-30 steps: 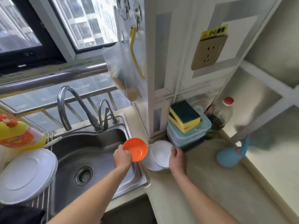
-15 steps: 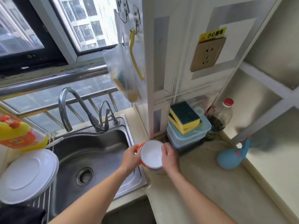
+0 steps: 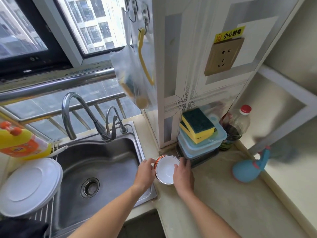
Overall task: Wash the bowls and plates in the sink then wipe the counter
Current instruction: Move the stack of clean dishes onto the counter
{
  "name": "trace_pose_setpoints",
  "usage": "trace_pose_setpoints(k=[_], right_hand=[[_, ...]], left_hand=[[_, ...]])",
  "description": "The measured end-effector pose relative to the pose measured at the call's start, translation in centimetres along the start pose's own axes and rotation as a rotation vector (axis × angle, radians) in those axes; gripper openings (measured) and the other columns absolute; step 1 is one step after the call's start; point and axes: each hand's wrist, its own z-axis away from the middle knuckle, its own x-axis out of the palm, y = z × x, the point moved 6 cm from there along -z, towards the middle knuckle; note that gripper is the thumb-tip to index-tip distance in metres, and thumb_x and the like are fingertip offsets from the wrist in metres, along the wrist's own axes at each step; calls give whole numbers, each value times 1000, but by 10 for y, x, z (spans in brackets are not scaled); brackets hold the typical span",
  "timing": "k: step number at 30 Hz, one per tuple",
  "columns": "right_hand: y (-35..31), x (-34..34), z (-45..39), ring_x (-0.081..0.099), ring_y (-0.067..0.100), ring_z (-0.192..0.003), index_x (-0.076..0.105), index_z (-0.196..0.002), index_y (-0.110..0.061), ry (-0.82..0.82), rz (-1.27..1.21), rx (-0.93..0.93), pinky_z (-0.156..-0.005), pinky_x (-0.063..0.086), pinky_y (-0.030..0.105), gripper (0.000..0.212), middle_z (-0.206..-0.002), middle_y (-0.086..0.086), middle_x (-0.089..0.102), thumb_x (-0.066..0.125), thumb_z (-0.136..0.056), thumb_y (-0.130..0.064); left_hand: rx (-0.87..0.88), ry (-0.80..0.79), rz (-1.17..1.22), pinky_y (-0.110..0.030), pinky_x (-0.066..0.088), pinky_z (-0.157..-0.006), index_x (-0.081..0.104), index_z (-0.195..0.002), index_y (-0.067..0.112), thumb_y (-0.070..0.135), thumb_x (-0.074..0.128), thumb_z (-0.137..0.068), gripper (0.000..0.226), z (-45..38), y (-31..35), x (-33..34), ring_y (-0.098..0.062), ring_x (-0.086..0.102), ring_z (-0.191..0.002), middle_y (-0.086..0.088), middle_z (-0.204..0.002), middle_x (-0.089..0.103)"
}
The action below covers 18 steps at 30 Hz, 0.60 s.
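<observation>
Bowl stack [image 3: 166, 169] on counter [image 3: 214, 194], between the fingers of left hand [image 3: 145, 172] and right hand [image 3: 183, 174]. Sink [image 3: 103, 162] left of left fingers; faucet [image 3: 72, 114] behind it. Plates [image 3: 29, 186] on rack, far left. Containers [image 3: 200, 146] behind right fingers, sponges [image 3: 197, 126] on top; bottle [image 3: 235, 127] right of those.

i see daylight through a dark-framed window [image 3: 51, 31] with apartment blocks outside, a steel rail [image 3: 56, 86] below it, a pale tiled pillar [image 3: 181, 69] bearing a gold wall socket [image 3: 223, 56], and a white shelf frame [image 3: 289, 93] at right.
</observation>
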Motion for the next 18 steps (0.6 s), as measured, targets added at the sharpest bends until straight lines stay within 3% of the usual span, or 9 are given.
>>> trace_pose_setpoints(k=[3,8,11,14,18], right_hand=[[-3,11,4,69,28,-71,61,-100,-7,-27,168,-46,-50,53,35,34,-98,14,56,82,-81,-27],[-29,8,10,54,34,-101,62,-118,-7,62,278,-155,-79,48,44,40,-118,16,56,71,-82,-23],[-76,7,16,52,27,-96,60,-108,-15,78,198,-380,-79,48,39,25,-114,8,54,60,-83,-14],[-127,29,21,51,20,-92,59,-107,-16,-50,59,-520,-80,51,35,19,-105,2,55,56,-89,-13],[-205,74,43,59,23,-96,61,-109,-16,-301,-99,-617,-81,50,36,17,-107,2,60,50,-96,-12]], left_hand=[[16,4,-8,-24,40,-77,63,-124,21,6,48,-93,38,-1,-5,1,-14,53,-86,-3,-102,57],[-16,1,7,-26,42,-84,65,-121,18,7,43,-94,37,-1,-27,-8,-21,60,-102,-5,-109,61],[-47,46,35,-24,42,-84,68,-113,18,8,44,-94,33,2,-50,-31,-19,61,-102,-2,-108,63],[-106,114,55,-24,42,-88,69,-110,16,6,45,-94,30,11,-82,-69,-18,59,-103,-3,-108,63],[-235,249,63,-27,44,-89,70,-106,14,3,47,-92,30,31,-148,-133,-23,61,-102,-7,-108,62]])
